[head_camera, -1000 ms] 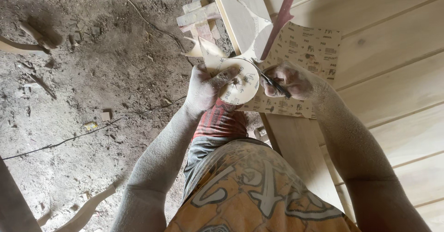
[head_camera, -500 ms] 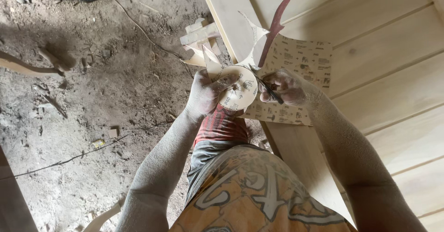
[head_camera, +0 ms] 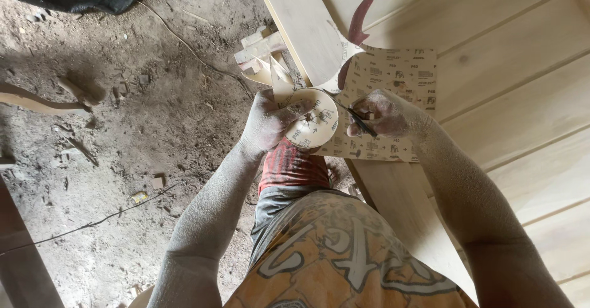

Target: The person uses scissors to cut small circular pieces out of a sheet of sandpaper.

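So the left hand (head_camera: 265,125) was clamped around a round tan sandpaper disc (head_camera: 310,122), thumb over the near edge and fingers curled behind it, keeping it flat and face-up in the air just off the edge of the pale wooden bench (head_camera: 491,99), probably so the other hand had a steady surface to work against. The right hand (head_camera: 384,114) pinched a thin dark pencil-like tool (head_camera: 355,119) with its tip touching the disc's right rim, held low and slanted like you'd hold something to mark or trace. Right behind the disc lay a rectangular tan sheet of sandpaper (head_camera: 393,81), back side up on the bench, with a curved bite already missing from its left edge, and a dark red crescent-shaped offcut (head_camera: 362,19) rested further up on the planks. A few pale wood offcuts (head_camera: 258,47) sat on the dirt floor (head_camera: 123,130) near the bench edge. Couldn't really tell what the tool was, since most of it was buried in the fingers. The left fingers behind the disc were hidden too, and the lower edge of the sheet was cut off by the right wrist.
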